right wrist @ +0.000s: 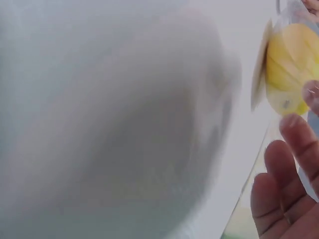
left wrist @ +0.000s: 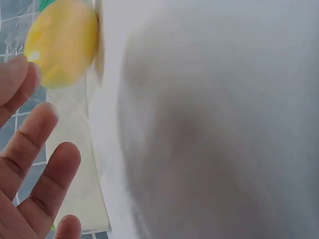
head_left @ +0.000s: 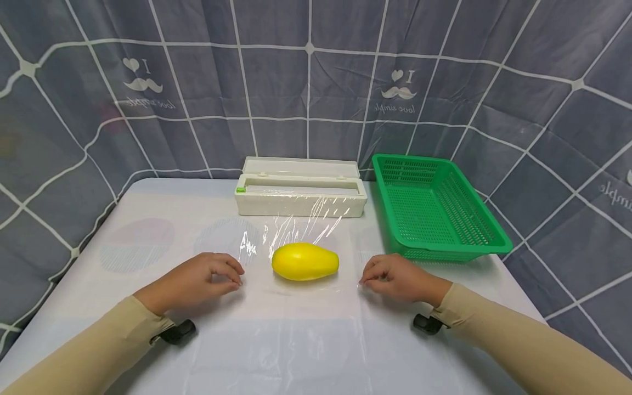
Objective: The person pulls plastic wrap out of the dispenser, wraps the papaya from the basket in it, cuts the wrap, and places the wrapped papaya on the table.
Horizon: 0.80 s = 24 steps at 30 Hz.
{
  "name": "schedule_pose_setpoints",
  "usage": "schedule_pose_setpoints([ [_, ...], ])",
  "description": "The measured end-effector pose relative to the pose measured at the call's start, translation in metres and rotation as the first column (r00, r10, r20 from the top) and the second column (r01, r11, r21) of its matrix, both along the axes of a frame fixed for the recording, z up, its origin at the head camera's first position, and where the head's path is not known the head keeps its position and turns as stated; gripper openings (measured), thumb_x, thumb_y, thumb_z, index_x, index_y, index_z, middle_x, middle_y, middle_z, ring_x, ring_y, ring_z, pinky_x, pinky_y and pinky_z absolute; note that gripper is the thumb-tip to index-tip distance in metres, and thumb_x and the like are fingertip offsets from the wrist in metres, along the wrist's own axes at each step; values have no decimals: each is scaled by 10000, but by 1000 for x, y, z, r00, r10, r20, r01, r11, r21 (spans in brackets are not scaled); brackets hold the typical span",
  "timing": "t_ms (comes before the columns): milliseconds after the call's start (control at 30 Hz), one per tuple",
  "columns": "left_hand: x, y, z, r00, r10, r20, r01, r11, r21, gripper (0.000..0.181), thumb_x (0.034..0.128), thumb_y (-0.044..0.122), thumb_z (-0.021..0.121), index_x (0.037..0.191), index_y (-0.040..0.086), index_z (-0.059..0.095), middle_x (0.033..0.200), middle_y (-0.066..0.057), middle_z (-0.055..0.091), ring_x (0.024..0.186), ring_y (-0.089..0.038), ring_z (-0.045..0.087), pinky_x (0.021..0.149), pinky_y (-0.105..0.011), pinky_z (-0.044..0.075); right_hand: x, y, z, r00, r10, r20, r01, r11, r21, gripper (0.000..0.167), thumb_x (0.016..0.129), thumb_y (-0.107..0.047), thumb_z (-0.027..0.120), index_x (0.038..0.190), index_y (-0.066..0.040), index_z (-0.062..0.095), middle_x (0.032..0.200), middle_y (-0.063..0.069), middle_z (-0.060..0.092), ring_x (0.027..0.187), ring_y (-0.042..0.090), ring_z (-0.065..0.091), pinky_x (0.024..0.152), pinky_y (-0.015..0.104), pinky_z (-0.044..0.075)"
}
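A yellow papaya (head_left: 305, 262) lies on its side on the white table, between the two hands. Clear cling film (head_left: 316, 219) stretches from the white dispenser box (head_left: 301, 204) over the fruit and toward the table's front. To the left of the papaya, my left hand (head_left: 195, 280) pinches the film's side with thumb and forefinger; its other fingers (left wrist: 57, 174) are loosely bent. My right hand (head_left: 395, 277) pinches the opposite side, its thumb partly out of the right wrist view. Neither hand touches the papaya. The film's exact edges are hard to see.
A green plastic basket (head_left: 496, 241) stands at the back right, close beyond the right hand. The box's lid (head_left: 301, 166) stands raised, with a film roll (head_left: 301, 190) inside. A grey checked curtain (head_left: 276, 82) hangs behind and beside the table (head_left: 148, 203).
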State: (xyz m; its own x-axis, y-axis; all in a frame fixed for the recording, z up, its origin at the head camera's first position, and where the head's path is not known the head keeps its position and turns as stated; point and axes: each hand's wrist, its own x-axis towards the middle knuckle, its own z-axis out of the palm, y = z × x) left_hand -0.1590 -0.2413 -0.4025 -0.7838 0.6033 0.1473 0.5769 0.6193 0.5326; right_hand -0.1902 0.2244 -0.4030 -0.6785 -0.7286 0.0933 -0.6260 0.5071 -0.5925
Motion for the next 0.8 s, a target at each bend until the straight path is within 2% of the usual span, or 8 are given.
schedule_pose_setpoints([
  [100,-2,0,1,998,45,53,-48,998,43,147,943,150,792,933,294,821,1133,62,750,1089,-104,664,961,-304,557,0,0,0,999,-53,-6,52,995,-80,164,922,18,716,988,-69,839,969,-8,770,909,51,655,773,237,553],
  [233,-5,0,2,990,104,97,-114,988,106,118,961,169,780,963,281,817,1145,51,754,1125,-67,650,977,-270,537,-1,-3,0,989,-151,-1,149,975,-165,136,937,24,719,994,-35,828,984,40,788,946,68,667,802,234,570],
  [333,-10,-1,3,982,152,116,-167,977,135,66,978,208,766,990,255,811,1134,67,755,1130,-40,637,997,-267,514,-1,-6,2,970,-242,0,238,953,-188,135,941,17,711,997,-31,824,966,50,787,853,55,631,722,214,539],
  [500,-21,-1,5,961,238,140,-259,952,163,89,997,235,742,1025,185,810,1087,86,760,1084,-32,647,997,-313,521,-3,-13,10,920,-392,0,387,907,-169,137,961,-46,702,1026,-40,823,915,41,762,679,57,520,593,212,434],
  [700,-34,2,8,924,314,219,-354,917,183,209,1031,299,693,1094,127,794,1090,42,764,1053,-100,650,966,-371,514,-5,-26,20,844,-536,9,534,840,-95,204,1016,-153,651,1100,-58,811,837,69,753,655,105,551,576,247,449],
  [800,-40,5,10,906,340,251,-391,901,190,278,1041,350,673,1125,107,779,1119,-20,762,1053,-149,634,946,-362,504,-8,-33,25,817,-577,1,575,814,-81,219,1025,-167,635,1118,-58,802,754,30,714,633,122,551,568,260,443],
])
